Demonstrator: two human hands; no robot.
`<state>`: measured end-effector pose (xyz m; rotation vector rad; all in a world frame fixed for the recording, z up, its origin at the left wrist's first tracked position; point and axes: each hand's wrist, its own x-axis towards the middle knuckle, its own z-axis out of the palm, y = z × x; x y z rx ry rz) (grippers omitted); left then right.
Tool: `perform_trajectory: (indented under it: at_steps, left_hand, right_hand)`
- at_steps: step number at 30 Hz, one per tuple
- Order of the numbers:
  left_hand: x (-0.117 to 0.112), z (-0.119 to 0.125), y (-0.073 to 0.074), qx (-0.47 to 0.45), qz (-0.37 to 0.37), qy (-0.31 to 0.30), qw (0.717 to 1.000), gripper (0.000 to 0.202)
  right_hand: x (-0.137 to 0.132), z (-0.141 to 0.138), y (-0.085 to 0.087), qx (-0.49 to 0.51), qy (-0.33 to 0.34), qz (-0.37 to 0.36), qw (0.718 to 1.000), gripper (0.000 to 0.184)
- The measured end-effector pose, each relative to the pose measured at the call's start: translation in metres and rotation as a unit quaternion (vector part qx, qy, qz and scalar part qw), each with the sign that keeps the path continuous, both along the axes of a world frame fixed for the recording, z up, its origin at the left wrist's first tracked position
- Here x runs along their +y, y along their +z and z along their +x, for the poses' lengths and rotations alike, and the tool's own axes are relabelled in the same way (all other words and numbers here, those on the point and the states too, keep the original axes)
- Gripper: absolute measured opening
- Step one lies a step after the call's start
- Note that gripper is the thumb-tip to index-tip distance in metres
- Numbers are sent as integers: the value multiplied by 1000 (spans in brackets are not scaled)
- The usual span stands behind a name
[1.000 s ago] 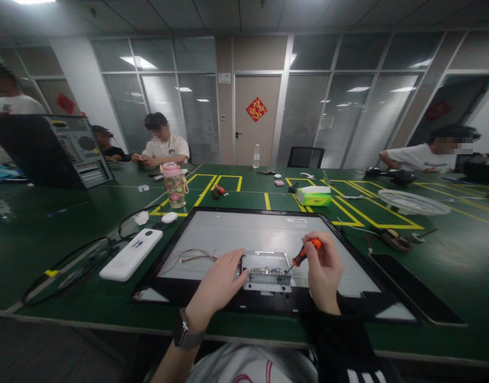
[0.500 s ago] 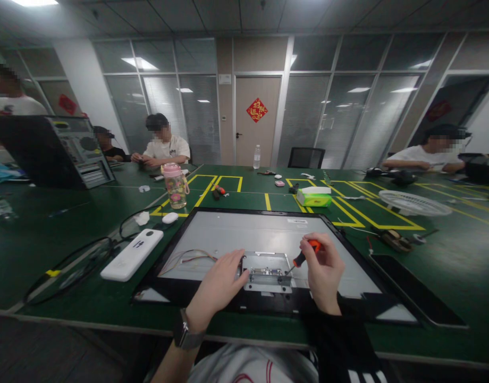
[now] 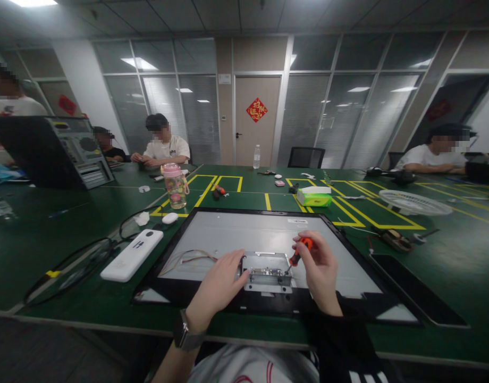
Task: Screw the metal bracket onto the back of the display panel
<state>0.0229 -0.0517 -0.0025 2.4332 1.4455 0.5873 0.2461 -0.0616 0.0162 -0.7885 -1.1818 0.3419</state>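
A flat display panel (image 3: 268,229) with a grey back and black frame lies on the table before me. On its near middle part sits a metal bracket (image 3: 265,261) carrying a row of connectors. My left hand (image 3: 222,279) grips the bracket's left end, with thumb and fingers at its edge. An orange-and-black screwdriver (image 3: 301,251) is tilted in my right hand (image 3: 319,266), held between thumb and fingers. Its shaft points down at the bracket's right end; whether the tip sits in a screw is too small to tell. Thin wires (image 3: 196,254) run left from under my left hand.
A white power bank (image 3: 133,255) and black cables (image 3: 73,271) lie left of the panel, a dark phone-like slab (image 3: 418,290) right. Beyond stand a pink-lidded bottle (image 3: 175,186) and a green tissue pack (image 3: 314,197). Several people sit around the green table (image 3: 248,183).
My right hand and the screwdriver's handle have shifted slightly left, and the screwdriver stands steeper. My left hand stays put on the bracket. The person at far right has moved slightly right.
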Motion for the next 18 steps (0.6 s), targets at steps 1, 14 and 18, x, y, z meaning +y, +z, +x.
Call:
perform_trajectory:
  at_steps: [1, 14, 18]
  left_hand:
    - [0, 0, 0, 1, 1, 1, 1000, 49]
    - [1, 0, -2, 1, 7, 1, 1000, 47]
    - [0, 0, 0, 5, 1, 3, 1000, 48]
  right_hand:
    - [0, 0, 1, -5, -14, 7, 1000, 9]
    - [-4, 1, -2, 9, 13, -1, 1000, 20]
    - [-1, 2, -1, 12, -9, 18, 1000, 10]
